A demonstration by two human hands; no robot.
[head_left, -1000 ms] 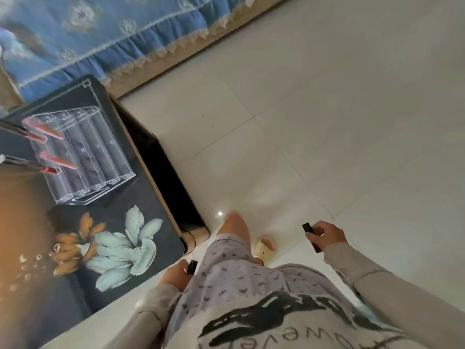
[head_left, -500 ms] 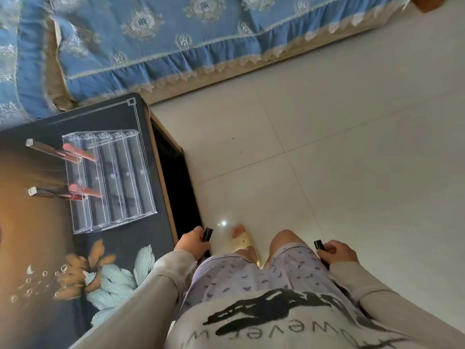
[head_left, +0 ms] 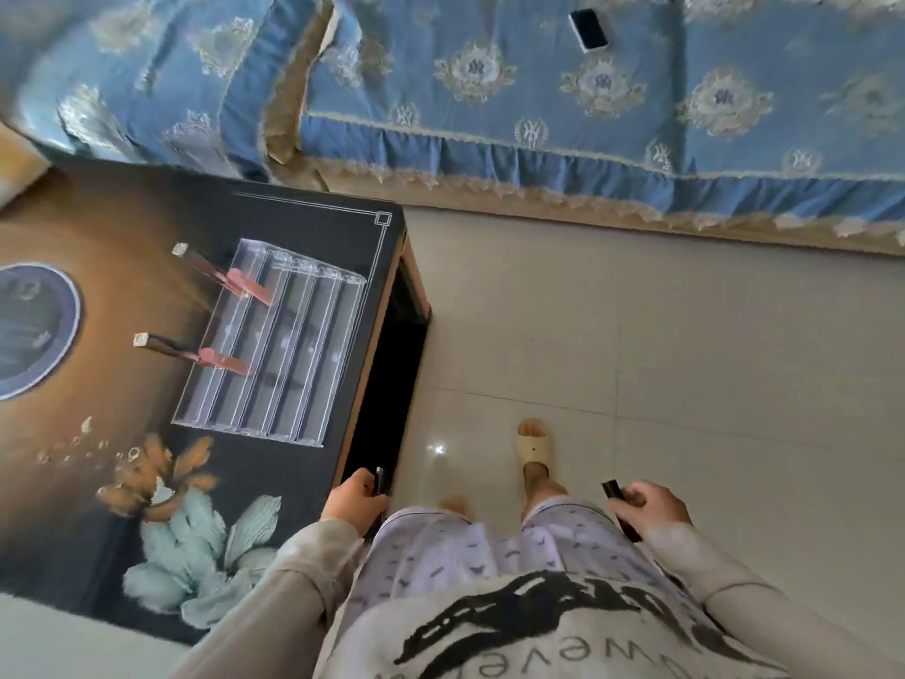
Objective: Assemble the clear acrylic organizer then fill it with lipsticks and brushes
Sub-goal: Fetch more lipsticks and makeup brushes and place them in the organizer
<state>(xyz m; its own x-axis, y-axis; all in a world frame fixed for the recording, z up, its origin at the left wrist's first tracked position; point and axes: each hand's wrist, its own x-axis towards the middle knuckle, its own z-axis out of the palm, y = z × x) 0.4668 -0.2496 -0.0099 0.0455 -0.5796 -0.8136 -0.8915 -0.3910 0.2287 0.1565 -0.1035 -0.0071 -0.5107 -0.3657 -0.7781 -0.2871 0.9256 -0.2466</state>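
- Now the person has turned tableward: left grip (head_left: 355,504) pinches a black lipstick (head_left: 379,480); right grip (head_left: 654,507) curls round a second lipstick (head_left: 612,490).
- Acrylic organizer (head_left: 289,355) stands on the table (head_left: 122,227), forward-left of the left grip; loading looks next.

Legible marks, positions taken from the table (head_left: 122,227).

1. Blue cover (head_left: 538,105), beyond the table's far edge and running off to its right. The woven medallions (head_left: 472,67) each carry an interlocked two-letter monogram, apparently "NY" (blurred, so the reading is tentative). Smaller monograms (head_left: 531,132) of the same form sit in a row along the cover's front edge.

2. Shirt (head_left: 489,644), right of the table's near corner, at the bottom of the view. Dark printed lettering (head_left: 631,661) runs under a black graphic and is seen upside down. The letters "weve" can be made out; the rest of the line is cut off or too distorted to read.
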